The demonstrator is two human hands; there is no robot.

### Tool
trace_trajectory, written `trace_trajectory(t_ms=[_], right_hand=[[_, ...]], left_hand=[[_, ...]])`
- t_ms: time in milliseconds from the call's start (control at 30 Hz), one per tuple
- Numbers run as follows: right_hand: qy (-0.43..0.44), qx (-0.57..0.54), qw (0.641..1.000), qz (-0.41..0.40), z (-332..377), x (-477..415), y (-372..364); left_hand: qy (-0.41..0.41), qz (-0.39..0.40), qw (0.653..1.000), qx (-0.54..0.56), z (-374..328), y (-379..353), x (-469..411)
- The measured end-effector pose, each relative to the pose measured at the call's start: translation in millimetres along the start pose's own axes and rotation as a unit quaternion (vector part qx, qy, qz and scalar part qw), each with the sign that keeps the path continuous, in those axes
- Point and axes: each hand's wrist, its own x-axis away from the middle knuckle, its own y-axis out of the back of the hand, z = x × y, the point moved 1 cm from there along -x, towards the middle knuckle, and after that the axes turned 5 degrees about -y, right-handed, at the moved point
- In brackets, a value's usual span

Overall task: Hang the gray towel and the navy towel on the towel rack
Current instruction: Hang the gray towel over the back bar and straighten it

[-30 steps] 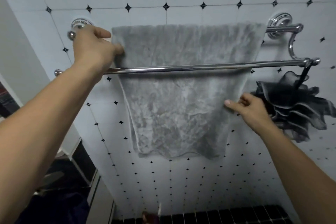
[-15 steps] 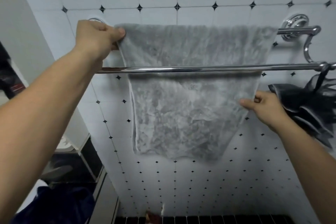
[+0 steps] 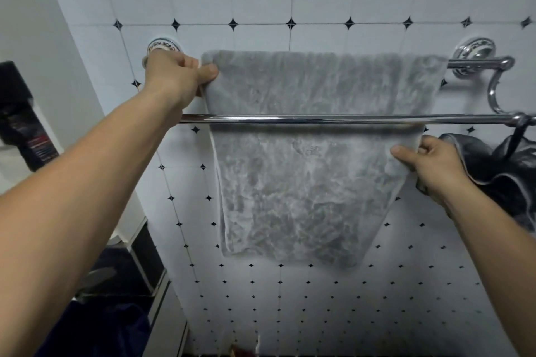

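The gray towel (image 3: 304, 171) hangs over the back bar of the chrome towel rack (image 3: 319, 119), behind the front bar, spread wide on the white tiled wall. My left hand (image 3: 177, 78) pinches the towel's upper left corner at the back bar. My right hand (image 3: 426, 162) grips the towel's right edge just below the front bar. The navy towel (image 3: 110, 327) lies low at the bottom left, partly hidden by my left arm.
A black mesh bath sponge (image 3: 499, 174) hangs from the right end of the front bar, close behind my right hand. A dark bottle (image 3: 23, 119) stands on a ledge at the left. A white wall corner borders the rack's left side.
My right hand has slid up the towel's right edge toward the front bar. The left hand keeps its hold on the top left corner. The view has shifted left and down.
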Motion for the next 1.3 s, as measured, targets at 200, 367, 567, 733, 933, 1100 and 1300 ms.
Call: trace_trajectory(t_ms=[200, 367, 567, 733, 933, 1100, 1300], right_hand=[[0.101, 0.342, 0.93, -0.084, 35, 39, 16], [0.369, 0.317, 0.865, -0.126, 128, 15, 20], [0.236, 0.566, 0.79, -0.016, 157, -42, 22], [0.326, 0.249, 0.887, -0.212, 74, 26, 28], [-0.069, 0.17, 0.983, 0.022, -45, 20, -13], [-0.059, -0.008, 0.993, 0.1, -47, -38, -22], [-0.07, 0.062, 0.991, 0.097, -93, -35, -18]], left_hand=[[-0.176, -0.075, 0.944, -0.267, -8, 15, -2], [-0.308, 0.165, 0.857, -0.38, -20, -5, -25], [-0.322, 0.2, 0.799, -0.468, -14, -1, -32], [-0.397, -0.039, 0.901, -0.172, 41, 19, 61], [0.005, 0.071, 0.994, -0.079, 146, -16, 97], [0.11, 0.194, 0.973, 0.057, 156, -48, 57], [0.156, 0.235, 0.956, 0.078, 203, -46, 87]])
